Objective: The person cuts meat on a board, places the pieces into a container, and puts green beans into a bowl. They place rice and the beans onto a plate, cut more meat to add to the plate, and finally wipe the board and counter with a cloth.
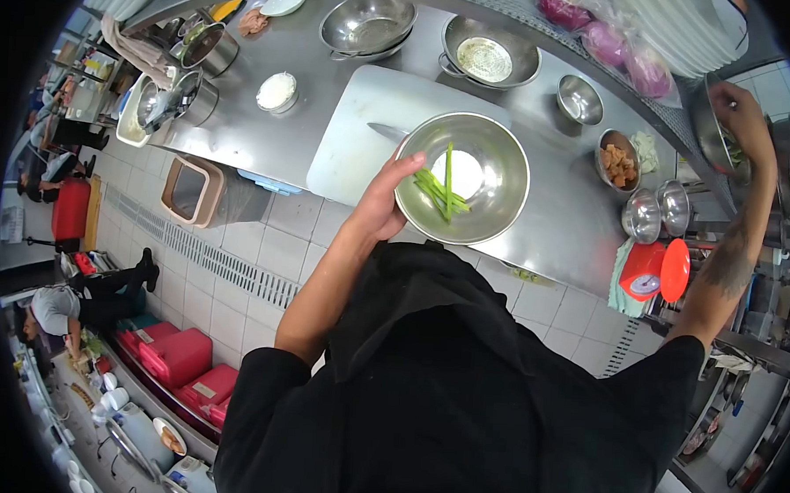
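Observation:
My left hand (386,198) grips a steel mixing bowl (506,176) by its left rim, with the thumb over the edge. Several green vegetable strips (442,189) lie inside, beside a round white patch at the bottom. The bowl is over the front of a white cutting board (352,126), where a knife blade (386,132) shows partly behind it. Far to the right, my right hand (742,121) reaches to a metal bowl (707,128) by the shelf, with some greens in it. Its fingers are curled; what they hold is hidden.
Steel bowls (369,25) stand along the back of the counter. A small bowl of orange-brown chunks (618,164) and a red scale (645,271) are at right. Bagged red onions (605,42) lie on the shelf. A bin (190,189) stands left; a co-worker (55,309) is lower left.

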The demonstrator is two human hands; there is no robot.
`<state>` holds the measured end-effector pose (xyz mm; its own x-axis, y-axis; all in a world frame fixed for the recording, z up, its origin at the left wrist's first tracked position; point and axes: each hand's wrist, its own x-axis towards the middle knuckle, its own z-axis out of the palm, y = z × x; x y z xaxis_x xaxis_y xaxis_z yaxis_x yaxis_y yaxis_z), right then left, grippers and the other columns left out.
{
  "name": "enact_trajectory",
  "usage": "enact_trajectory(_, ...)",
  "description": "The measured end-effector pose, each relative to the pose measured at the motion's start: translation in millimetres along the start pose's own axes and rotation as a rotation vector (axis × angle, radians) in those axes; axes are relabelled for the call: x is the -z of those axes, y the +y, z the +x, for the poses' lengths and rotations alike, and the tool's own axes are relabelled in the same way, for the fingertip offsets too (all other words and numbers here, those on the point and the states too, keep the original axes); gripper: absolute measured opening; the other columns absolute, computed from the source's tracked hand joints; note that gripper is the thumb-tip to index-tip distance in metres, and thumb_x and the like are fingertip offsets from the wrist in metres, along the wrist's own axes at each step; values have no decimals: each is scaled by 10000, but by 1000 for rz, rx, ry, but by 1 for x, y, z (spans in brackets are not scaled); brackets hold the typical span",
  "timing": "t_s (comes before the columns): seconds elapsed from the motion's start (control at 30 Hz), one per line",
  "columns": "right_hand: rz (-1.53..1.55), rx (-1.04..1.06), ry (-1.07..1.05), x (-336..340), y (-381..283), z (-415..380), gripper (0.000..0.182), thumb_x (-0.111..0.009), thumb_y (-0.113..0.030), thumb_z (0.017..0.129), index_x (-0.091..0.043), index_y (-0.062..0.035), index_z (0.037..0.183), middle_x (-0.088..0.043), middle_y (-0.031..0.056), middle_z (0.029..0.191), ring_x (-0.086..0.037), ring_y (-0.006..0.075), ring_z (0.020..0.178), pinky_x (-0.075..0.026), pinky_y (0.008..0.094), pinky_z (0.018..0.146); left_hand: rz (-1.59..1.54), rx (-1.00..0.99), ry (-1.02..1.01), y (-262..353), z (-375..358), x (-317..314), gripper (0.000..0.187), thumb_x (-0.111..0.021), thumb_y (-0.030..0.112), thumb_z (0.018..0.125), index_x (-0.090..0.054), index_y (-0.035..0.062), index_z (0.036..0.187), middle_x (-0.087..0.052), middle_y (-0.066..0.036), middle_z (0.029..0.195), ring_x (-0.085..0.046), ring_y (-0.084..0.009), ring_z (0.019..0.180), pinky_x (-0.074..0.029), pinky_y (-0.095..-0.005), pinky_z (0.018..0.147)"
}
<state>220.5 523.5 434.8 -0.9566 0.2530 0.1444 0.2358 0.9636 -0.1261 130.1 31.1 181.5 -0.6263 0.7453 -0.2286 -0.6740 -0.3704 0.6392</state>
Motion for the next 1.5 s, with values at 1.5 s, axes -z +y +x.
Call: enact_trajectory(1.5,841,-640,178,-416,-504,-88,96,-584,-124,846,-620,-35,855,-652,182,743,-649,338,676,-515,417,640,817,210,126,201,-30,317,220,-618,186,943,-610,48,1113,-656,-66,1079,-649,-170,931,-496,-275,758)
